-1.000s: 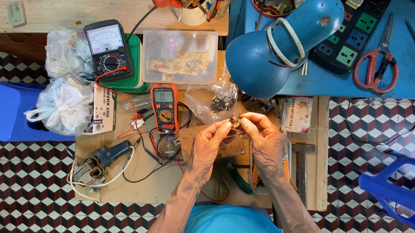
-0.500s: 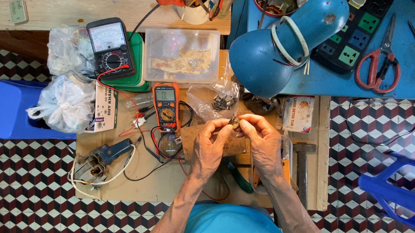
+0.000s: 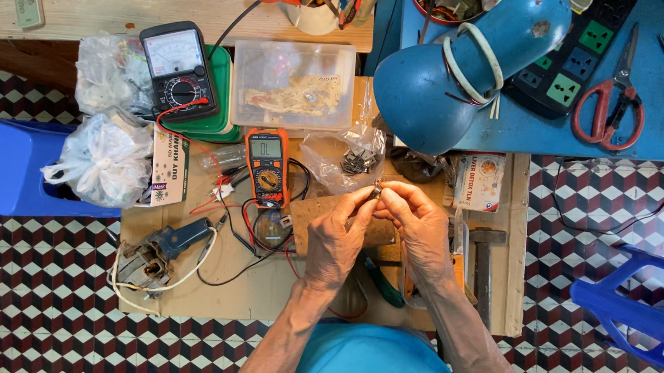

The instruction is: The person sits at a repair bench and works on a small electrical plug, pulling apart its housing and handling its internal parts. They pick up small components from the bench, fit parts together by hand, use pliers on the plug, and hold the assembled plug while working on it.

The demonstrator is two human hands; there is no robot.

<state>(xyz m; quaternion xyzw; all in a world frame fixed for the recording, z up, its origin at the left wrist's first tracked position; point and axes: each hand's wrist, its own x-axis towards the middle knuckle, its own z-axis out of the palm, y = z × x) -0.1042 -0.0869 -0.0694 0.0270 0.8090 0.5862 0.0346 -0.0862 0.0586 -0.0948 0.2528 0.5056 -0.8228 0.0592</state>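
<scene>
While a small metal part [image 3: 377, 192] is pinched between fingertips of left hand [image 3: 336, 241] & right hand [image 3: 421, 231], more such parts are left in clear bag [image 3: 346, 158] just above, work apparently mid-way.

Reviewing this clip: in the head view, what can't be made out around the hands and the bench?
- Small metal part pinched between left hand and right hand: too small, fingertips cover it.
- Orange digital multimeter: reading too small.
- Green-handled tool: mostly hidden under the wrists.
- Clear plastic bag of small metal pieces: pieces too small to identify.
- Blue plastic stool: cut off by the right edge.
</scene>
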